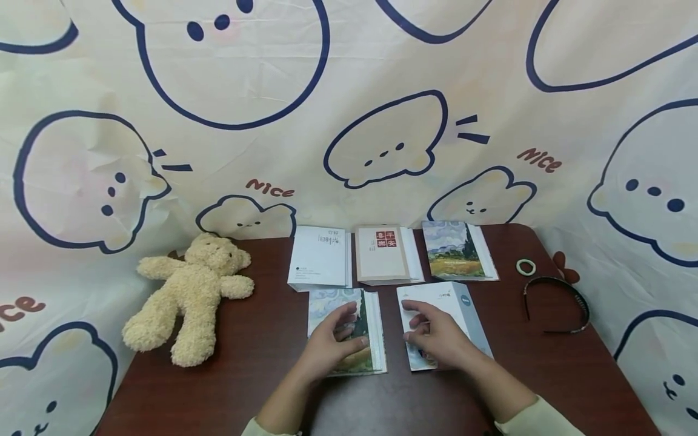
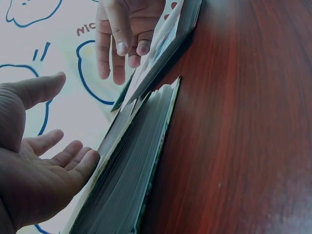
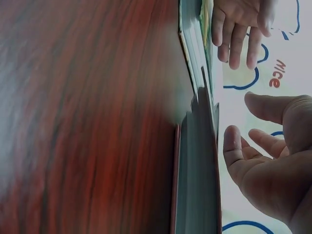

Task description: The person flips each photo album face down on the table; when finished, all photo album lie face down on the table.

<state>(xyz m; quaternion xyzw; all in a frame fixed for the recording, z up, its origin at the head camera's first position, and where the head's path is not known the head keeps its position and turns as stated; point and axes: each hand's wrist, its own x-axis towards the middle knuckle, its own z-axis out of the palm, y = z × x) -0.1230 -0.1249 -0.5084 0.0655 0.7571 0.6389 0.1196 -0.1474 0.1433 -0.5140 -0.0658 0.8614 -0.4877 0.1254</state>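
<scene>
My left hand (image 1: 332, 344) hovers over a book with a painted landscape cover (image 1: 323, 303), its fingers loosely bent and nothing between them. In the left wrist view that book's page block (image 2: 141, 146) shows just beyond the fingertips. Over a white book with a blue-grey spine (image 1: 473, 321) hangs my right hand (image 1: 436, 336), relaxed and holding nothing. The right wrist view shows the edge of that book's pages (image 3: 199, 170) beside this hand. Part of each cover is hidden behind the hand above it.
Behind stand a white book (image 1: 319, 257), a beige book (image 1: 376, 266) with red squares and another landscape book (image 1: 449, 245). A cream teddy bear (image 1: 191, 297) lies left on the brown table (image 1: 245, 387). At right are a headband (image 1: 583, 303), a pale green ring (image 1: 526, 267) and a brown object (image 1: 567, 269).
</scene>
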